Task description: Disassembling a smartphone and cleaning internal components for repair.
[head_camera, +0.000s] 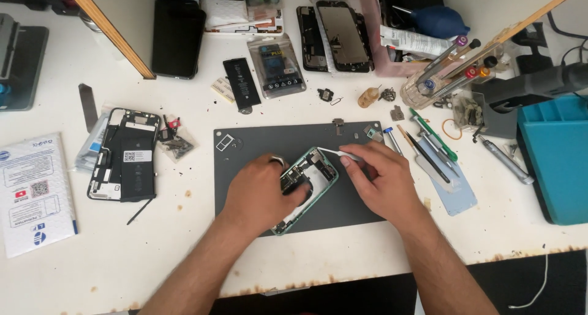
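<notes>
An opened green-framed phone [316,173] lies tilted on a dark grey work mat [355,205]. My left hand [260,189] rests on the phone's lower half and holds it down. My right hand [380,174] grips a thin white pry tool [335,151], whose tip touches the phone's upper right edge. A ring shows on a finger of my left hand.
Another opened phone [124,162] lies left of the mat, beside a white packet [33,192]. Screwdrivers and tweezers [429,146] lie right of the mat, with a teal tray [557,156] beyond. Batteries, phone parts and a tool holder [441,76] crowd the back.
</notes>
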